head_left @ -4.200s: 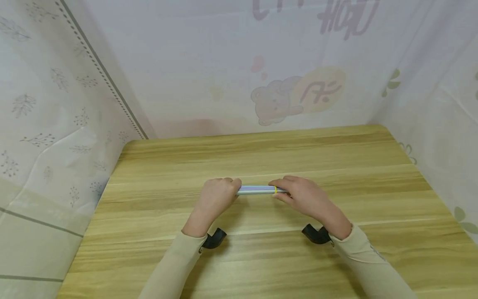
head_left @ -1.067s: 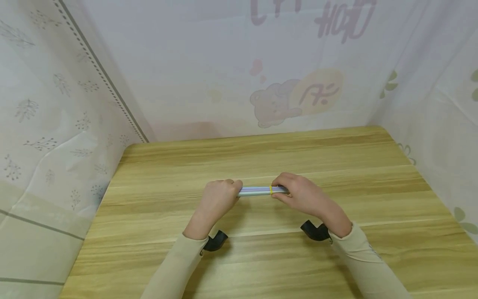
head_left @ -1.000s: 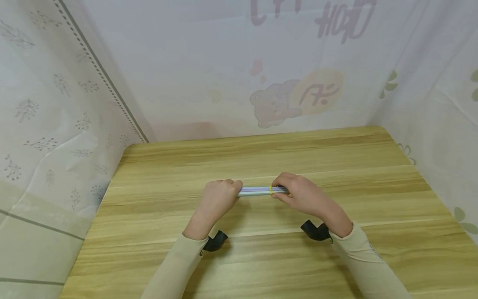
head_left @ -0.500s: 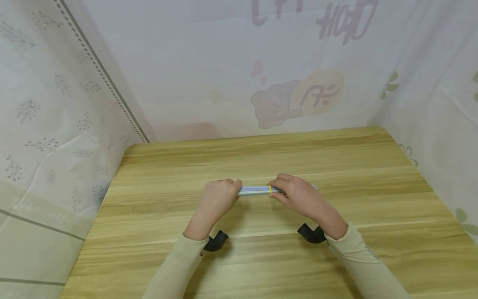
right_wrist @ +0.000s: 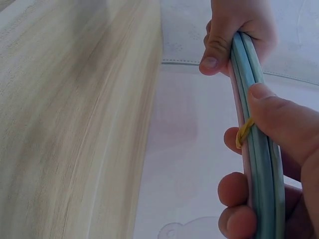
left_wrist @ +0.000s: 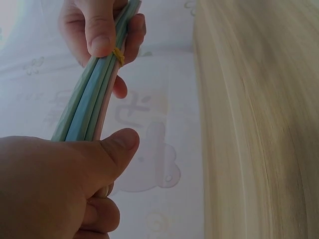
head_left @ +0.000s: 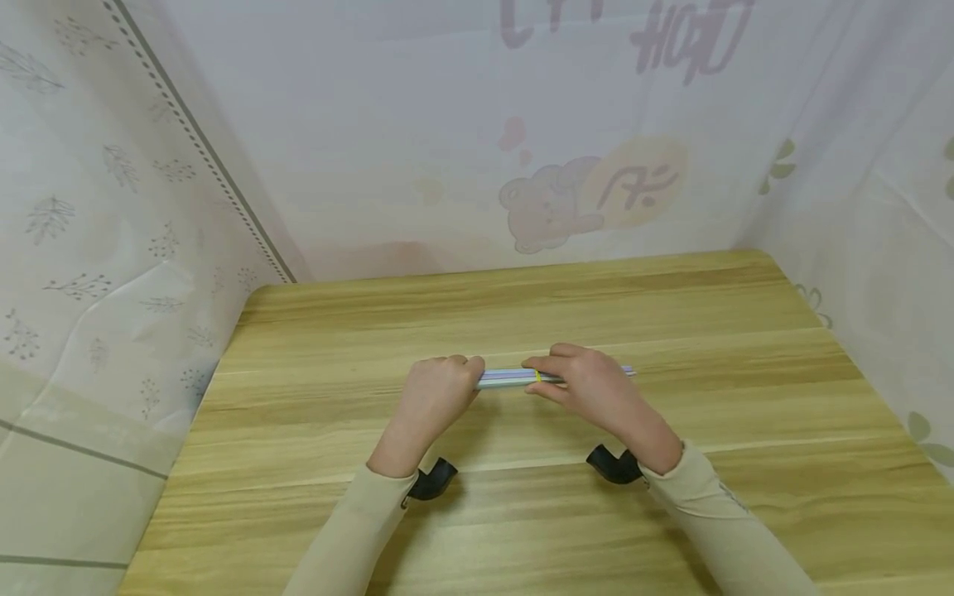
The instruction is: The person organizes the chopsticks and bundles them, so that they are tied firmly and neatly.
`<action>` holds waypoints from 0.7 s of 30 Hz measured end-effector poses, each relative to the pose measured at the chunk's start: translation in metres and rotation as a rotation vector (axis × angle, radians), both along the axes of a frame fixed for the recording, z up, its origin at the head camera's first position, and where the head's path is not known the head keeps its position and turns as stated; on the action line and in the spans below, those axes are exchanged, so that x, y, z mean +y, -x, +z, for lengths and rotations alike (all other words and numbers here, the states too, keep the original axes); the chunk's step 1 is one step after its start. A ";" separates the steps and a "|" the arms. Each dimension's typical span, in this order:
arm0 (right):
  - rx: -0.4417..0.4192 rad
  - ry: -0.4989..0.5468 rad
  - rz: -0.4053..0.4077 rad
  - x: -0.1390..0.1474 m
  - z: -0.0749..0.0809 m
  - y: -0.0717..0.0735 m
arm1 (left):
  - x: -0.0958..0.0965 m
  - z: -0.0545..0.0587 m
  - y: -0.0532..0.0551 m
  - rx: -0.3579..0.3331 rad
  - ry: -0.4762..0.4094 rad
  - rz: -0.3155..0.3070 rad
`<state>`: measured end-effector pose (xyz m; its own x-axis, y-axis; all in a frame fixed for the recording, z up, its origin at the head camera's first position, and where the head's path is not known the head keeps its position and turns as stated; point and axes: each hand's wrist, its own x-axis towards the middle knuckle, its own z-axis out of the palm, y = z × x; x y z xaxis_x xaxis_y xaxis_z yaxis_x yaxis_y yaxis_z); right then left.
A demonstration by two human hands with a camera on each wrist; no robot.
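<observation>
A bundle of pastel chopsticks [head_left: 507, 378], green, blue, lilac and pink, lies level between both hands above the table. My left hand [head_left: 440, 393] grips its left end in a fist that hides that end. Toward the other end, my right hand [head_left: 589, 385] holds the bundle between thumb and fingers at a yellow rubber band [head_left: 538, 376]. That band [right_wrist: 244, 133] is looped tightly around the sticks in the right wrist view, just by the thumb. The thin right ends stick out beyond the right hand. In the left wrist view the chopsticks [left_wrist: 82, 112] fan slightly wider toward the left fist.
The wood-grain table [head_left: 492, 521] spreads beneath both hands. Printed cloth [head_left: 402, 149] hangs behind it and along both sides. Black curved wrist mounts [head_left: 432, 480] jut inward from the beige sleeves [head_left: 350, 530].
The rubber band has shifted left along the chopsticks, and my right hand has moved left with it. The right ends of the sticks now show past that hand. My left hand stays nearly still.
</observation>
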<state>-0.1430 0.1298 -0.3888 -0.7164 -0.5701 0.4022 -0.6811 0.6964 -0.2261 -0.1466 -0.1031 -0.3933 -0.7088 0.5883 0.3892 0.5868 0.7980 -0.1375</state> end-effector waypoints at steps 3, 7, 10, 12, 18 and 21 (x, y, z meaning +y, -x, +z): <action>0.021 -0.019 -0.002 -0.001 0.000 0.000 | 0.000 0.000 0.000 0.000 0.002 0.001; 0.058 -0.037 -0.004 -0.002 -0.001 0.000 | 0.002 0.000 -0.001 0.006 0.004 0.001; 0.102 -0.051 0.002 -0.004 -0.003 0.000 | 0.003 0.001 -0.001 0.009 0.002 -0.005; 0.126 -0.059 0.007 -0.004 -0.005 0.000 | 0.004 0.001 -0.001 0.008 0.000 -0.009; 0.171 -0.070 0.009 -0.003 -0.006 -0.001 | 0.006 0.001 -0.001 0.018 0.001 -0.006; 0.174 -0.076 0.011 -0.001 -0.006 0.000 | 0.007 0.001 -0.002 0.021 0.004 -0.003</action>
<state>-0.1428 0.1287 -0.3951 -0.6335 -0.6108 0.4750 -0.7128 0.6995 -0.0511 -0.1450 -0.0959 -0.3922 -0.6991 0.5919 0.4012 0.5861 0.7957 -0.1528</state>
